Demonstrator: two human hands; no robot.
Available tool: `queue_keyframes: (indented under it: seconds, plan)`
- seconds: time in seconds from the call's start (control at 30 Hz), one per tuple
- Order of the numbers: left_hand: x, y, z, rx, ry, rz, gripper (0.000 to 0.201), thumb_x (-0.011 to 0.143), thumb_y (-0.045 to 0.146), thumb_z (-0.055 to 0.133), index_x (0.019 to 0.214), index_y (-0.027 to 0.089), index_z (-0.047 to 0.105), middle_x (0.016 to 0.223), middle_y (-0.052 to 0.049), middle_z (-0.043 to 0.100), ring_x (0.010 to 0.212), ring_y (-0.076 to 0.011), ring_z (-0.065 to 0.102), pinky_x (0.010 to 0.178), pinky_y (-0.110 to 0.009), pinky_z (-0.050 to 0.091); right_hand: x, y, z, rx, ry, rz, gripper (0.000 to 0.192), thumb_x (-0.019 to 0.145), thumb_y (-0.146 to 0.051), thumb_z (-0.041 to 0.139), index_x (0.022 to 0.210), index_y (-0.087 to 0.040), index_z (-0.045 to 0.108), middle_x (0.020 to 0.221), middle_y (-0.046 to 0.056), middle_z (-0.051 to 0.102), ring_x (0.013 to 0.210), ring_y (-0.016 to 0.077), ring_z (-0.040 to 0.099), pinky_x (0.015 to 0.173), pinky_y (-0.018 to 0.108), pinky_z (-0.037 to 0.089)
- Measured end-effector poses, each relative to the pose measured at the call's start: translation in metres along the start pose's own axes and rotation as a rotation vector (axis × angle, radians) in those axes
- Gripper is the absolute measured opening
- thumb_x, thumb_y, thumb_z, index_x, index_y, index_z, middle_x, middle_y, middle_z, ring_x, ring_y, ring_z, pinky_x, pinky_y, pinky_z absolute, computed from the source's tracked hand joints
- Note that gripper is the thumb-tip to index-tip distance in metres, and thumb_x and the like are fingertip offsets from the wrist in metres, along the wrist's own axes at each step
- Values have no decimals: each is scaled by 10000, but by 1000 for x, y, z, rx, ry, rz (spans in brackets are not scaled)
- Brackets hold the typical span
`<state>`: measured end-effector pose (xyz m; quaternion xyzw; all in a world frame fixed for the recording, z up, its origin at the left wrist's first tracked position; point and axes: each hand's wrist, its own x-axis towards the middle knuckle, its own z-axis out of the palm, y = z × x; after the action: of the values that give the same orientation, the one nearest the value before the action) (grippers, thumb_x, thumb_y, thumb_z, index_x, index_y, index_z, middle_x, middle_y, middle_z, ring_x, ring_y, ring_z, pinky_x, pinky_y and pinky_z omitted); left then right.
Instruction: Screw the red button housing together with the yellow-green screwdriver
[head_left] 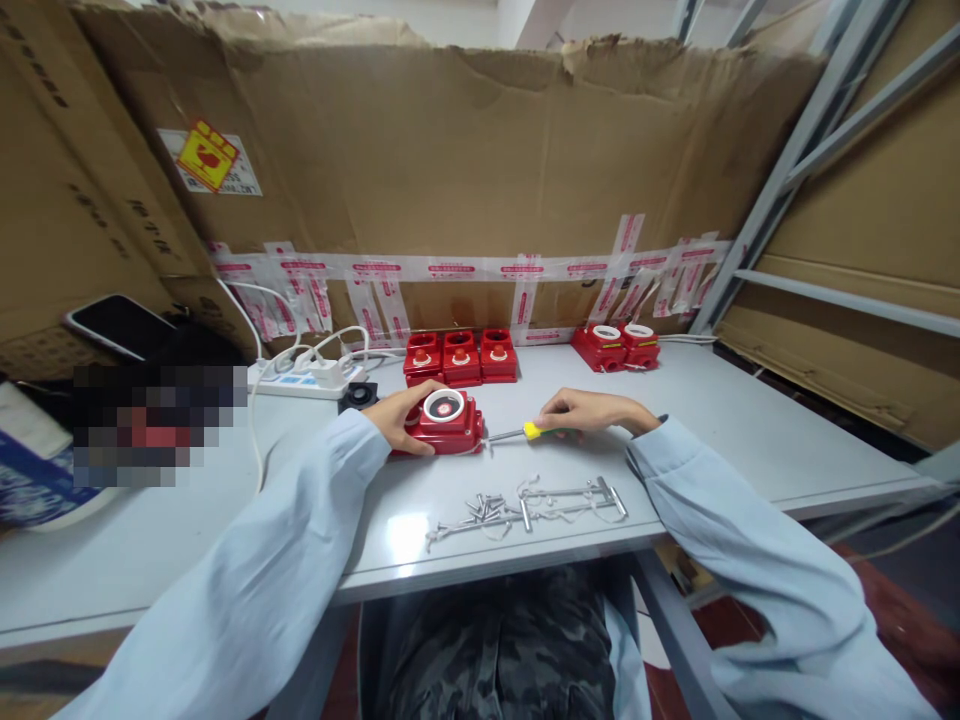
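My left hand is wrapped round the left side of a red device housing with a white ring on its face, lying on the grey table. In my right hand is a screwdriver with a yellow and green handle. Its shaft points left, and the tip is at the right end of the housing; whether it sits in a screw is too small to tell. Closer to the table's front edge lie a pile of loose screws and several metal T-shaped rods with thin strings on them.
Three red housings stand in a row at the back, and two more with white rings are at the back right. A power strip with white cables and a small black round part lie left. Cardboard walls the back.
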<state>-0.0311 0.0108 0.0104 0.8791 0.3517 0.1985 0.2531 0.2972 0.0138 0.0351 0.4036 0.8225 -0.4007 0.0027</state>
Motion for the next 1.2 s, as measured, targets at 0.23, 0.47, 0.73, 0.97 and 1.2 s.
queue_keyframes:
  seconds: [0.23,0.47,0.73,0.97,1.2]
  plan:
    - [0,0,0,16,-2,-5,693,577,323,737,1174,172,419,1080,-46,598,993,-228,576,883,-303,443,4,2,3,65,71,-51,464,689,-535,661,878,-111,652,732,27,609,552,76,500,462,199,405]
    - [1,0,-1,23,-9,-14,695,578,336,734,1175,174,418,1089,-46,603,1003,-232,573,893,-306,436,7,-2,7,75,143,-40,502,748,-583,573,858,-102,671,651,41,647,434,54,409,421,211,317]
    - [0,1,0,23,8,-26,694,571,348,735,1169,177,426,1071,-47,609,990,-241,578,883,-321,439,16,6,13,-75,249,-146,362,592,-352,754,865,-132,663,707,-1,605,618,96,485,568,218,363]
    - [0,0,1,26,17,-38,704,567,343,740,1174,169,429,1073,-53,610,990,-239,580,868,-313,454,14,-5,19,-120,190,-84,358,641,-452,710,776,-123,664,715,34,646,629,114,514,576,234,362]
    - [1,-3,1,38,28,-40,721,547,353,746,1174,180,437,1068,-47,616,978,-240,586,873,-325,445,12,-12,20,-185,210,-20,425,816,-546,491,790,-154,655,681,36,648,586,113,515,573,242,333]
